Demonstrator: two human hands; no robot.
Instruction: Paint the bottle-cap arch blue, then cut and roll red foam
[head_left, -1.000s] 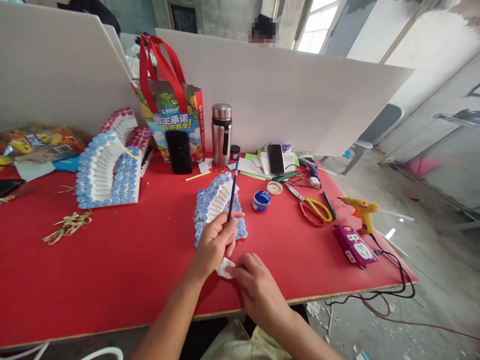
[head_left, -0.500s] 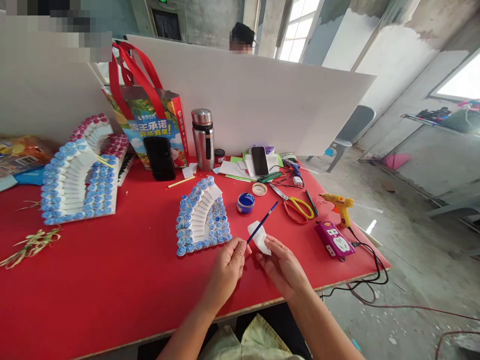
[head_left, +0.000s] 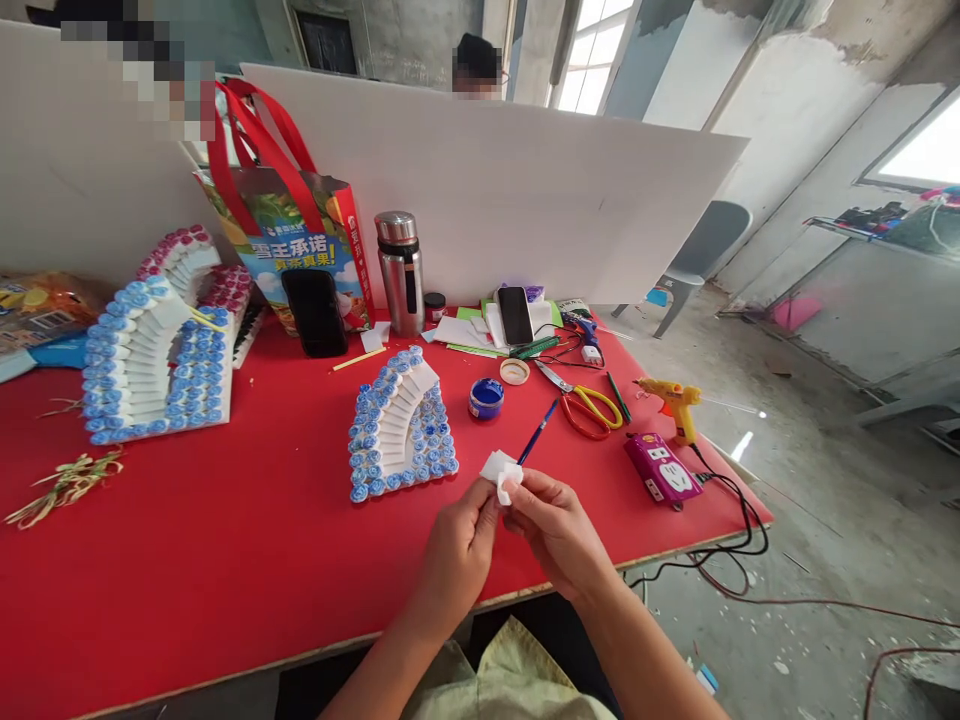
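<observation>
Between my hands is a crumpled white tissue (head_left: 498,468), with a thin blue paintbrush (head_left: 537,434) slanting up and right from behind it. My left hand (head_left: 463,535) is closed at the tissue's lower left, around the brush's handle end, which is hidden by fingers and tissue. My right hand (head_left: 559,525) pinches the tissue between thumb and fingers. Just beyond them stands an open jar of blue paint (head_left: 486,398), its lid (head_left: 514,372) lying behind it. Left of the jar sits a curved white piece edged with blue rosettes (head_left: 403,425), some painted darker.
Red-and-yellow-handled scissors (head_left: 589,408), a yellow glue gun (head_left: 673,400) and a purple power strip (head_left: 660,470) with cables lie right. Behind are a steel flask (head_left: 401,275), phones (head_left: 515,315) and a shopping bag (head_left: 300,225). Another rosette piece (head_left: 154,370) stands left on the red table (head_left: 247,560).
My right hand has brought the tissue left against my left hand, folding it around the brush's handle area. The brush now shows less of its length.
</observation>
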